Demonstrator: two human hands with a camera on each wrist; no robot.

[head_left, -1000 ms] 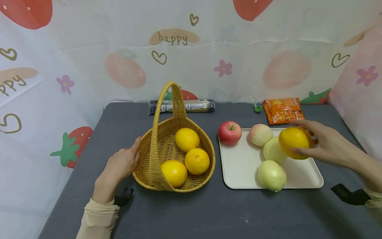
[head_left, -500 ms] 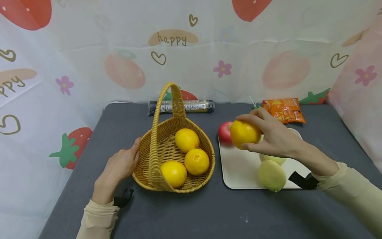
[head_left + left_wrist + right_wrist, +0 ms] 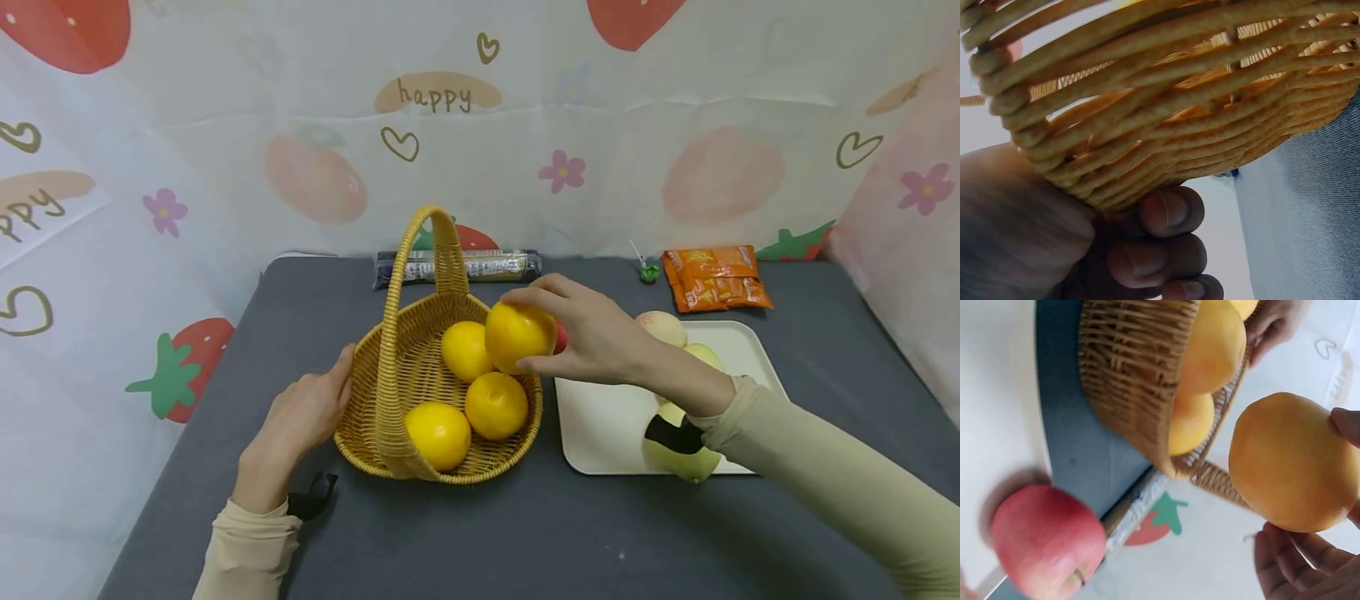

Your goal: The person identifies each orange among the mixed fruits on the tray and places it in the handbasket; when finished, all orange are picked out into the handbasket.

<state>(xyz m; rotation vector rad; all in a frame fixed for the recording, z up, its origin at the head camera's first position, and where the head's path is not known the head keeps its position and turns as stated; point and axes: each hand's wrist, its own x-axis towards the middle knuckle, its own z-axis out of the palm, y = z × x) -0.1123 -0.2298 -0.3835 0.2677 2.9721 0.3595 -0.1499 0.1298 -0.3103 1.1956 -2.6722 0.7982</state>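
My right hand (image 3: pixel 600 340) holds an orange (image 3: pixel 516 335) between thumb and fingers, over the right rim of the wicker basket (image 3: pixel 365 412). Three more oranges (image 3: pixel 496 406) lie inside the basket, below and left of the held one. With its fingers curled at the basket's left side, my left hand (image 3: pixel 307 417) grips the rim; the left wrist view shows the fingertips (image 3: pixel 1172 209) under the woven edge. The right wrist view shows the held orange (image 3: pixel 1294 462) raised apart from the basket, with a red apple (image 3: pixel 1047 540) below it. The right hand mostly hides that apple in the head view.
A white tray (image 3: pixel 600 429) to the right bears a pinkish pale fruit (image 3: pixel 660 327) and pale green fruits (image 3: pixel 686 463), partly behind the right arm. Along the back lie a dark wrapped roll (image 3: pixel 495 267), a green lollipop (image 3: pixel 648 273) and an orange snack packet (image 3: pixel 716 277). The basket's tall handle (image 3: pixel 388 333) arches upward.
The right hand has carried the orange leftward from above the tray, past the apple, to the basket's right rim. The left hand and basket have stayed in place.
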